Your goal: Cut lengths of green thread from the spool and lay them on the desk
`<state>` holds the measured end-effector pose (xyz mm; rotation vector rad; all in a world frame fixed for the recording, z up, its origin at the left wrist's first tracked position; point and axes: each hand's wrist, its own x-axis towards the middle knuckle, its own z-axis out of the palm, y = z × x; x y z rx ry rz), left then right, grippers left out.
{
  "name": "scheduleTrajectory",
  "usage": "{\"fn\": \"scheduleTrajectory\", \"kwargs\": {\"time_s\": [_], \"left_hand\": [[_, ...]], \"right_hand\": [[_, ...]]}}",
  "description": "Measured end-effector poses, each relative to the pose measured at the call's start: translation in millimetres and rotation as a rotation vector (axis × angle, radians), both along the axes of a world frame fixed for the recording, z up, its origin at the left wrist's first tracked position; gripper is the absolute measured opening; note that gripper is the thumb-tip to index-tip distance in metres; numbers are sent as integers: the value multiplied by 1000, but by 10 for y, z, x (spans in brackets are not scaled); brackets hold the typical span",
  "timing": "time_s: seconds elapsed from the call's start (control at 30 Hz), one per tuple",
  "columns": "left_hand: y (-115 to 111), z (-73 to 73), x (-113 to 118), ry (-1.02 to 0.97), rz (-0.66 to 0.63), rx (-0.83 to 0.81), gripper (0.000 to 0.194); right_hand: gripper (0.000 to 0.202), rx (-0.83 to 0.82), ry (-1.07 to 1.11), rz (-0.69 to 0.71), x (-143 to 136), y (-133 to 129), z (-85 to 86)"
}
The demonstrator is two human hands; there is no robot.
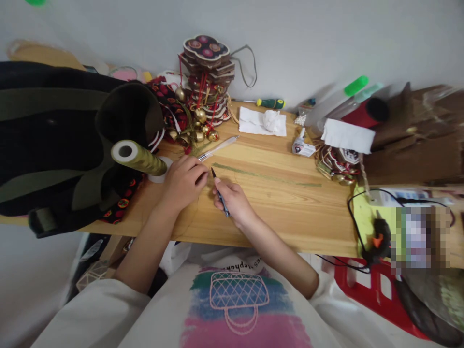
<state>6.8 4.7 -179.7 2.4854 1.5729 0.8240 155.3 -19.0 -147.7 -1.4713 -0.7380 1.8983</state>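
Note:
My left hand (184,181) has its fingers curled in a pinch above the table; whatever they hold is too fine or hidden to make out. Close by on the right, my right hand (234,198) is wrapped round a slim dark pointed tool (222,202), its tip up towards the left fingertips. A length of green thread (266,175) lies stretched across the wood to the right. Beyond my left hand rests a clear pen (221,146). To its left leans a spool of olive-green thread (141,158), beside my left wrist.
A stack of patterned flower-shaped pieces (206,50) with brass bells (200,115) stands at the back. A black bag (54,140) fills the left side. White tissue (253,121), a screwdriver (271,103) and a small glue bottle (299,141) lie behind. A glue gun (380,234) is right.

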Motion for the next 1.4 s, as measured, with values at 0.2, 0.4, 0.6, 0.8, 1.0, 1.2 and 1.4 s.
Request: {"fn": "scheduleTrajectory", "kwargs": {"time_s": [0.2,0.4,0.6,0.8,1.0,1.2,1.4], "left_hand": [[1,-12,-4,5,2,-7,16],[1,11,-3,5,-3,-19,16],[1,15,-3,-4,0,-26,18],[1,24,0,-42,-1,-30,16],[-27,56,21,-252,9,-97,13],[-70,206,39,-768,-62,-451,24],[-152,498,127,-990,-277,-771,26]], "right_hand": [[39,7,-6,-5,-2,-1,9],[39,10,-8,4,-1,-6,9],[45,75,29,12,15,-27,-52],[46,111,19,40,27,-54,-60],[50,187,29,70,62,-90,-79],[50,229,105,135,236,-239,68],[45,180,203,213,514,-481,330]]}}
